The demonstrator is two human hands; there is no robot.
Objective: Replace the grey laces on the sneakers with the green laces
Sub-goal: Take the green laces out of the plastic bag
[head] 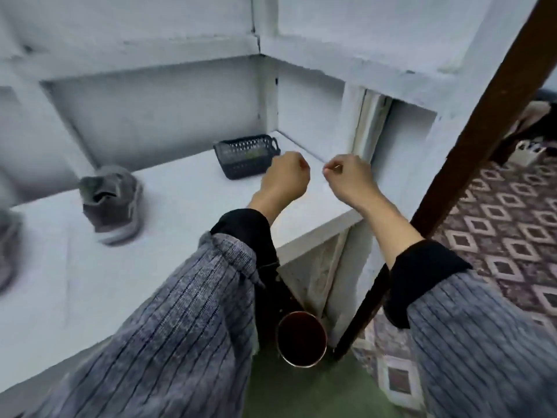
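Both hands point(284, 176) point(349, 178) raised, fingers curled

Sneaker, first point(110, 203): I see a grey low-top standing upright on its pale sole on the white shelf point(187, 188), heel end toward me, collar open and tongue slumped. Motion blur keeps me from telling whether laces are in it.

Sneaker, second point(9, 248): I see only a grey, heavily blurred part at the left edge of the view, on the same shelf, well apart from the first.

Basket point(245, 155): dark perforated plastic with a side handle, upright near the shelf's back corner. Through the holes I make out something greenish inside; I cannot tell if it is the green laces.
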